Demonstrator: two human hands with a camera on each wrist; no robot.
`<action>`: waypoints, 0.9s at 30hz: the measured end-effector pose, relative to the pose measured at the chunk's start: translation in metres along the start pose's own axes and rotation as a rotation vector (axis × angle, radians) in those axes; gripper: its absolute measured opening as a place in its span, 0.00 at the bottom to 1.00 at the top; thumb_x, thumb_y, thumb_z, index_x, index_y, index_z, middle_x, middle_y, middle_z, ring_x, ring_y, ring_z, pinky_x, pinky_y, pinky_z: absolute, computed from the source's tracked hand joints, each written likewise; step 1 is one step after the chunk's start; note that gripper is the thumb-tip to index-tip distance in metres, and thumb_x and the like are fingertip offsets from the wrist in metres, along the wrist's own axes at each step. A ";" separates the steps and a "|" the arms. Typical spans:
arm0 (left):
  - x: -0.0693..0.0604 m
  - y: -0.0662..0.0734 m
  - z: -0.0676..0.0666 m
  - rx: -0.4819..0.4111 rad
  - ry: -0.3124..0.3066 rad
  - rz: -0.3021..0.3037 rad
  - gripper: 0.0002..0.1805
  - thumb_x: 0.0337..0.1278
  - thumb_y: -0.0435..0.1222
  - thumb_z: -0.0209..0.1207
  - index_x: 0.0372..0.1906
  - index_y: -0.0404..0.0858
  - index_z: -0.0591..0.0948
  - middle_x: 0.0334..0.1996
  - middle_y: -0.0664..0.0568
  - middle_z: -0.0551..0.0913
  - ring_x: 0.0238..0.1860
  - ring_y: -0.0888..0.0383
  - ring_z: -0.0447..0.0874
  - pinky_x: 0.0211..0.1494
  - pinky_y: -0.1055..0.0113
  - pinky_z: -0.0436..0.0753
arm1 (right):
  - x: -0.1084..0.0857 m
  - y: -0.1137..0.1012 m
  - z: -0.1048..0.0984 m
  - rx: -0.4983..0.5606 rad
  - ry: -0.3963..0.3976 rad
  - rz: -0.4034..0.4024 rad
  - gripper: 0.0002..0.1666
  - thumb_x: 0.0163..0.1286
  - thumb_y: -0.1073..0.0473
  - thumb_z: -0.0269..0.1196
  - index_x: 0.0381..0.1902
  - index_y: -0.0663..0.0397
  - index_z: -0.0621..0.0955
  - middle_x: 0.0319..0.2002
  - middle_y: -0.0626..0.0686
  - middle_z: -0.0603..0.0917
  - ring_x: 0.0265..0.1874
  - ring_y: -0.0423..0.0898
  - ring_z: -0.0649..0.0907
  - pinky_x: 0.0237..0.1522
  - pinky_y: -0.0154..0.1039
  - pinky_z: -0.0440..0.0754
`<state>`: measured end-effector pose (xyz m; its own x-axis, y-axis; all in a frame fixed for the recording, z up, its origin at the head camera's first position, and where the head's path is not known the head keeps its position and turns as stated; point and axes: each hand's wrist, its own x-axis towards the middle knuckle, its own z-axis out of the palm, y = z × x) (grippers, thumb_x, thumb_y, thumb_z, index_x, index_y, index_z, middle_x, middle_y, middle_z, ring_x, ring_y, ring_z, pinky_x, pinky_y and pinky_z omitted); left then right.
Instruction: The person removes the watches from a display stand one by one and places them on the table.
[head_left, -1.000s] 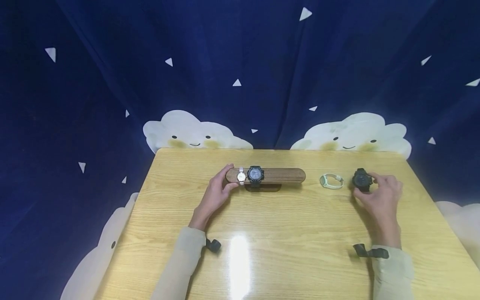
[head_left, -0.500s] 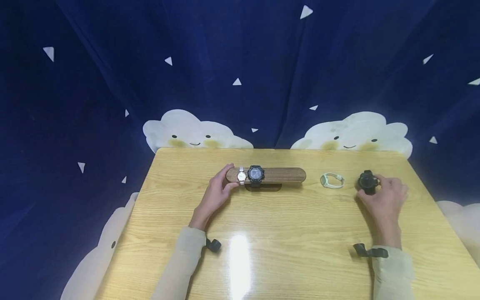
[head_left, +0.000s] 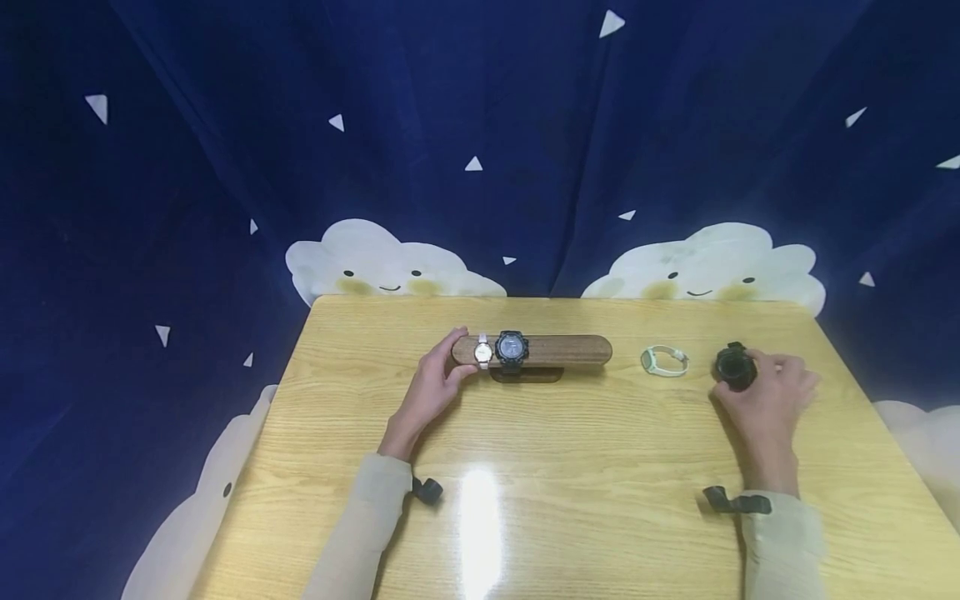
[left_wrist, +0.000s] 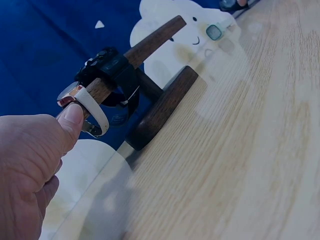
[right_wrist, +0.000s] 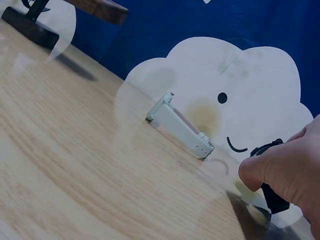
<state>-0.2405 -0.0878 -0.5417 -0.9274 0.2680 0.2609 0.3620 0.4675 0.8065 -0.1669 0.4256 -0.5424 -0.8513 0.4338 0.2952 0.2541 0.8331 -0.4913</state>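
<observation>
My left hand (head_left: 429,385) grips the left end of a wooden watch stand (head_left: 566,350), thumb in front and fingers behind. Beside the thumb, a small watch with a white strap (left_wrist: 94,106) is looped round the bar. A chunky black watch (head_left: 512,348) sits on the bar just right of it. Far to the right, my right hand (head_left: 768,398) pinches another black watch (head_left: 735,367) between thumb and fingers. In the right wrist view the hand hides part of that watch. A pale green watch (right_wrist: 177,128) lies on its side between the stand and the right hand.
All this is on a light wooden table (head_left: 585,483). A dark blue curtain with white clouds (head_left: 705,262) hangs behind the table's back edge. Dark wrist cameras (head_left: 427,491) are strapped over both sleeves.
My right hand has moved slightly right with the black watch, whose face has turned a little. The left hand and the stand stay where they were.
</observation>
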 end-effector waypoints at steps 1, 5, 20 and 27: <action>0.000 0.000 0.000 0.001 0.000 0.001 0.36 0.66 0.37 0.68 0.76 0.38 0.70 0.76 0.44 0.71 0.79 0.47 0.62 0.83 0.55 0.59 | 0.000 0.000 0.001 -0.001 0.001 -0.009 0.44 0.49 0.63 0.74 0.66 0.69 0.75 0.59 0.74 0.67 0.62 0.74 0.59 0.64 0.72 0.53; -0.001 -0.001 0.000 0.005 0.002 -0.002 0.36 0.66 0.37 0.68 0.76 0.39 0.70 0.76 0.44 0.71 0.79 0.47 0.62 0.83 0.55 0.59 | -0.001 0.002 0.007 -0.001 0.007 -0.043 0.42 0.49 0.65 0.72 0.65 0.69 0.76 0.59 0.73 0.69 0.61 0.74 0.61 0.62 0.73 0.54; 0.000 0.000 0.000 0.015 0.001 0.003 0.36 0.66 0.37 0.68 0.76 0.41 0.70 0.76 0.45 0.71 0.79 0.48 0.62 0.82 0.56 0.60 | -0.002 0.006 0.013 -0.043 0.002 -0.084 0.41 0.51 0.65 0.72 0.66 0.67 0.76 0.57 0.73 0.70 0.57 0.74 0.63 0.59 0.71 0.57; 0.000 0.000 0.000 0.009 0.005 0.011 0.36 0.65 0.36 0.68 0.76 0.38 0.70 0.76 0.44 0.71 0.79 0.47 0.63 0.82 0.55 0.60 | -0.002 0.005 0.012 -0.038 -0.025 -0.071 0.42 0.53 0.64 0.72 0.68 0.67 0.74 0.58 0.74 0.68 0.58 0.75 0.62 0.58 0.71 0.56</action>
<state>-0.2403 -0.0879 -0.5418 -0.9236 0.2696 0.2725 0.3734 0.4721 0.7986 -0.1698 0.4252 -0.5556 -0.8786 0.3653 0.3075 0.2101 0.8741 -0.4380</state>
